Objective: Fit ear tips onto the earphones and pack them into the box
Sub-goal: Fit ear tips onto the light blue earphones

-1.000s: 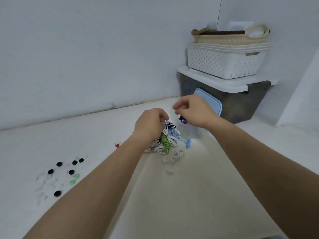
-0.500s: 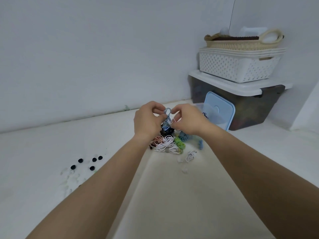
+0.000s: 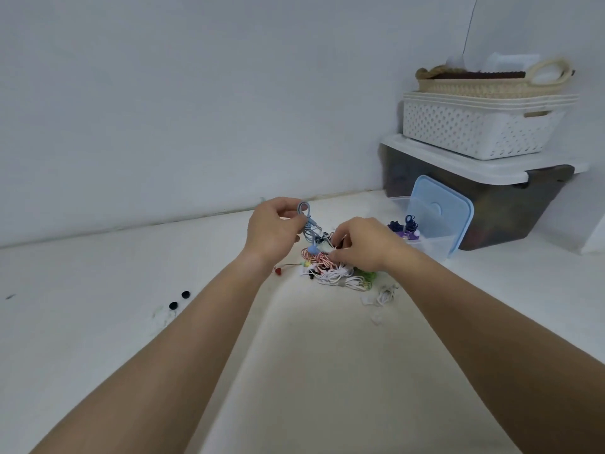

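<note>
My left hand (image 3: pixel 273 229) pinches a coiled blue-grey earphone cable (image 3: pixel 306 221) and holds it up above a pile of coiled earphones (image 3: pixel 334 271) in red-white, white and green. My right hand (image 3: pixel 361 244) is lower, fingers closed on the cable's lower end at the top of the pile; what its fingertips grip is hidden. The clear plastic box (image 3: pixel 429 245) stands just right of that hand with dark blue earphones (image 3: pixel 404 226) inside, and its blue lid (image 3: pixel 440 213) leans behind it. Black ear tips (image 3: pixel 178 299) lie at the left; clear ear tips (image 3: pixel 375 317) lie near the pile.
A dark storage bin (image 3: pixel 484 208) with a white lid stands at the back right, with a white perforated basket (image 3: pixel 481 126) and a woven basket (image 3: pixel 491 80) stacked on it. The white wall runs along the back of the white surface.
My hands have separated: the left raised the blue-grey cable, the right dropped toward the pile. The view shifted so the box and bin sit further right.
</note>
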{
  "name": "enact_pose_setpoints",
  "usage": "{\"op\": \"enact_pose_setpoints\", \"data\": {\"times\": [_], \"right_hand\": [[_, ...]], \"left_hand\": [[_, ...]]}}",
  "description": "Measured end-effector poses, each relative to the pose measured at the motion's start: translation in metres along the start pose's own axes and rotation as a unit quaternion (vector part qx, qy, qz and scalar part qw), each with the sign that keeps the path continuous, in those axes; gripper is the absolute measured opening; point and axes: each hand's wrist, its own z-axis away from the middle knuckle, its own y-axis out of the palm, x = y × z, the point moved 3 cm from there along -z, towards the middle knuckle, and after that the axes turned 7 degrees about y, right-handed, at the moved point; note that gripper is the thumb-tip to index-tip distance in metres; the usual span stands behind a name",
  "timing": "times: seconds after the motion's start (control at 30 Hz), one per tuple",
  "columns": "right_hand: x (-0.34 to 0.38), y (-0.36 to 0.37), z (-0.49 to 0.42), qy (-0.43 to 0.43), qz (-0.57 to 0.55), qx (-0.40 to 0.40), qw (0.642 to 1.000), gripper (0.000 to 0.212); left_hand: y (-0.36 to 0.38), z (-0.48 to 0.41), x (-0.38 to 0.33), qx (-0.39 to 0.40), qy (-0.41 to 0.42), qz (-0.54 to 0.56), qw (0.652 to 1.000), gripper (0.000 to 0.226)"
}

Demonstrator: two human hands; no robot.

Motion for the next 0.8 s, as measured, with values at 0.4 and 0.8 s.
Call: {"op": "enact_pose_setpoints", "data": {"times": [0.4, 0.8], "right_hand": [[-0.003, -0.010, -0.001, 0.066, -0.196, -0.179, 0.962, 0.007], [0.060, -0.006, 0.028, -0.069, -0.310, -0.063, 0.946, 0.048]], "left_hand": [[-0.036, 0.007, 0.011, -0.087, -0.102, 0.153, 0.979, 0.014], [-0.049, 0.024, -0.002, -0.065, -0.161, 0.291, 0.941, 0.009]]}}
